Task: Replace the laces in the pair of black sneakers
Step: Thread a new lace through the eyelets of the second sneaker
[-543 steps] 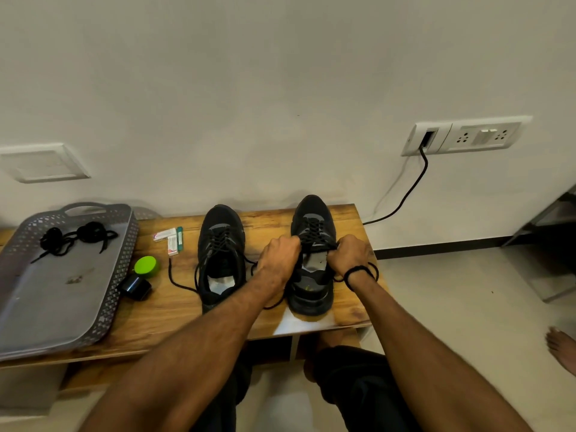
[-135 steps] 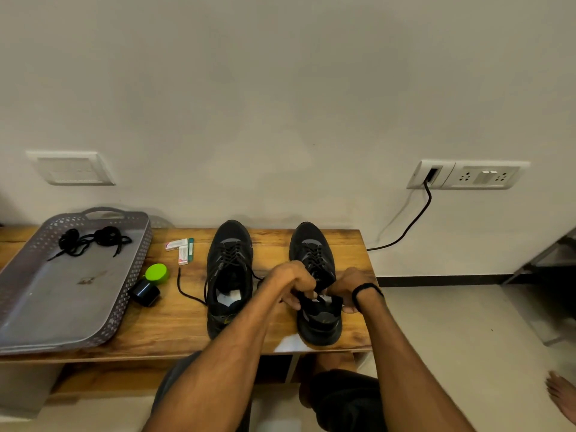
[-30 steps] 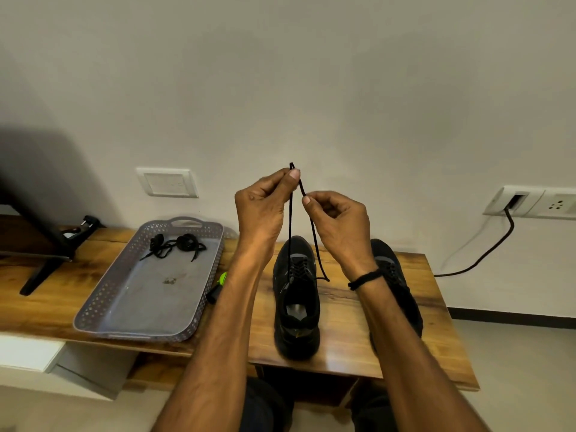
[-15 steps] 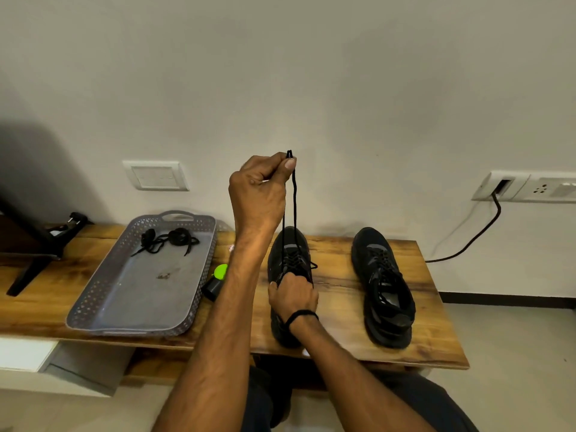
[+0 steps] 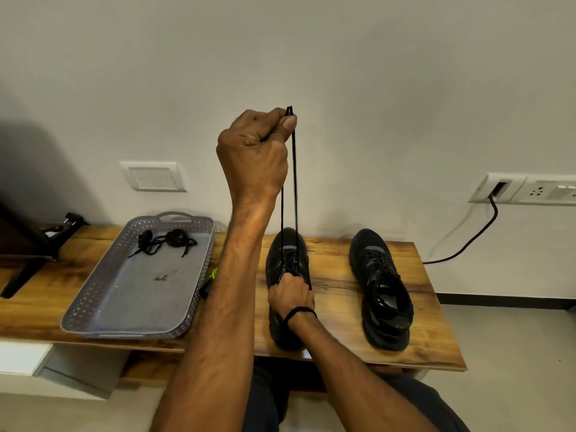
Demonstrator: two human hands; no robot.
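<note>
Two black sneakers stand on the wooden bench (image 5: pixel 436 347), toes to the wall. My left hand (image 5: pixel 254 152) is raised high and pinches both ends of a black lace (image 5: pixel 294 182) between thumb and fingers. The two strands run taut down to the left sneaker (image 5: pixel 288 254). My right hand (image 5: pixel 291 296) lies low on that sneaker's tongue area and grips it where the strands come out. The right sneaker (image 5: pixel 381 288) stands apart, laced, with nothing touching it.
A grey perforated tray (image 5: pixel 93 300) at the left holds a bundle of black laces (image 5: pixel 165 241). A green-capped item (image 5: pixel 214 272) shows beside my left forearm. A dark stand (image 5: pixel 28 257) sits far left. A wall socket (image 5: pixel 498 188) with a black cable (image 5: pixel 467 241) is at the right.
My left hand has pulled the lace ends a little higher and tighter. My right hand stays down on the left sneaker, where it dropped to from the lace a second ago.
</note>
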